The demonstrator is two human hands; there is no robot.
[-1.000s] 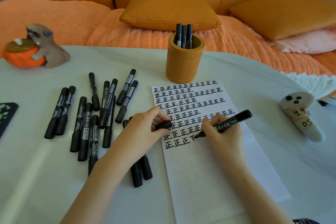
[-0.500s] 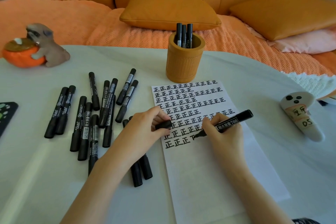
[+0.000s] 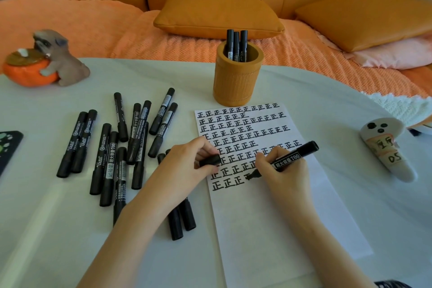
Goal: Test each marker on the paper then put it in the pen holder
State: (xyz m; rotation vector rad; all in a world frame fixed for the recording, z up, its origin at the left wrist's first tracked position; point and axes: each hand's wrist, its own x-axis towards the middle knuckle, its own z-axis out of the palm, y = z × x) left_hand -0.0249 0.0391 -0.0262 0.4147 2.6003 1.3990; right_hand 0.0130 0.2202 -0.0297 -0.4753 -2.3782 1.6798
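Testing step: right hand (image 3: 282,175) grips marker (image 3: 294,155), tip on paper (image 3: 268,229), last row. Left hand (image 3: 187,166) pinches cap (image 3: 209,160) at marker's 9 o'clock. Next, likely: recap squarely, drop into holder (image 3: 236,82) at paper's 12. Untested pile (image 3: 109,154) at 9.

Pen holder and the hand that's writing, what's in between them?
In the head view, only the paper lies between the pen holder and the right hand, its upper part filled with rows of black marks.
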